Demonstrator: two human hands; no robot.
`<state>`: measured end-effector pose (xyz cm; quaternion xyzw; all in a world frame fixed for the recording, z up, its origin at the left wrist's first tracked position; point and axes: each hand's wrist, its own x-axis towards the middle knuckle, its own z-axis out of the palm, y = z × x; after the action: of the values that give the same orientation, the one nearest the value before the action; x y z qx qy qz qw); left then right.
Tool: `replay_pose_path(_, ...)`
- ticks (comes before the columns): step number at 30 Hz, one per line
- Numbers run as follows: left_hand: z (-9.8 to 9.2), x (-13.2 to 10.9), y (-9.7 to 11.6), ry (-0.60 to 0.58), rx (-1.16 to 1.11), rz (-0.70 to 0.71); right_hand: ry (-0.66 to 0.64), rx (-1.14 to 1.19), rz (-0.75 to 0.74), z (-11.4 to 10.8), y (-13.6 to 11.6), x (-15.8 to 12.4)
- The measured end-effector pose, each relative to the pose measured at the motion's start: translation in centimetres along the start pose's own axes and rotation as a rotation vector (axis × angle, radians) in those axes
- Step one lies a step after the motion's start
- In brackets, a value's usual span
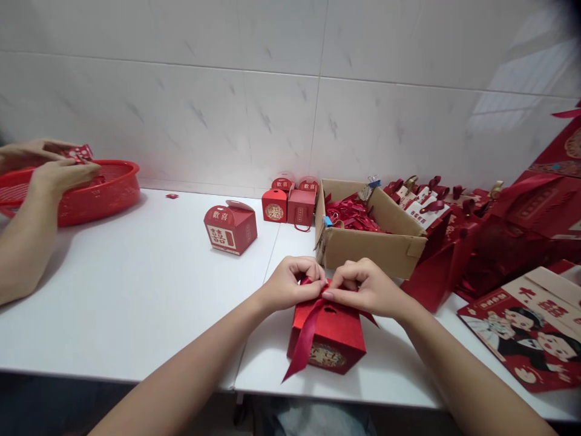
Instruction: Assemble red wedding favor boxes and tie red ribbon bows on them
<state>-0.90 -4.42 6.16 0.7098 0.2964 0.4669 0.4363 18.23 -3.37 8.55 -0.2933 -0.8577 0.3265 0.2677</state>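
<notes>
A red gift box [333,333] with a gold emblem on its front stands near the table's front edge. A dark red ribbon [305,342] crosses its top, with one tail hanging down the front and another sticking out to the right. My left hand [295,281] pinches the ribbon above the box's top. Close beside it, my right hand [363,287] pinches the ribbon too, thumb and forefinger meeting near the hole in the lid. The part of the ribbon between my fingertips is mostly hidden.
Behind my hands stands a cardboard box [372,248] of red ribbons. A red box [231,229] and several smaller boxes [275,206] stand farther back. Red gift bags [454,254] and a printed bag [526,330] crowd the right. At left, another person's hands [63,172] hold a red packet over a red basket [113,191].
</notes>
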Motion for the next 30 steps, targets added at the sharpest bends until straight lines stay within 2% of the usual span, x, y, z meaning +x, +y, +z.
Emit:
replay_pose_path(3, 0.1, -0.2, 0.1, 0.007, 0.047, 0.047, 0.071, 0.156, 0.047, -0.4, 0.0, -0.1)
replay_pose_path(6, 0.0, -0.3, 0.4, -0.018, 0.056, 0.112, 0.218, 0.244, 0.051, -0.6, 0.0, -0.8)
replay_pose_path(12, -0.1, -0.1, 0.8, -0.016, 0.261, 0.246, 0.399, 0.104, 0.020, -0.4, -0.7, -3.1)
replay_pose_path(15, 0.1, -1.1, 1.5, 0.082, 0.289, 0.159, 0.464, 0.067, 0.027, -0.2, -0.7, -4.7)
replay_pose_path(18, -0.2, -4.3, 2.4, 0.240, 0.284, 0.017, 0.396, 0.171, 0.107, 0.2, 0.3, -7.1)
replay_pose_path(21, -0.9, -8.3, 2.5, 0.373, 0.438, -0.073, 0.251, 0.277, 0.201, 1.3, 1.9, -9.4)
replay_pose_path(23, -1.5, -10.3, 1.8, 0.342, 0.674, -0.176, 0.144, 0.316, 0.252, 2.2, 2.9, -10.0)
replay_pose_path(25, -1.9, -11.2, 0.8, 0.241, 0.950, -0.244, 0.074, 0.302, 0.268, 3.2, 3.4, -9.8)
replay_pose_path(27, -2.0, -11.3, -0.1, 0.177, 1.132, -0.306, 0.097, 0.249, 0.249, 4.0, 3.4, -8.9)
replay_pose_path(30, -2.0, -10.9, -0.7, 0.134, 1.203, -0.345, 0.148, 0.211, 0.126, 4.8, 2.8, -7.8)
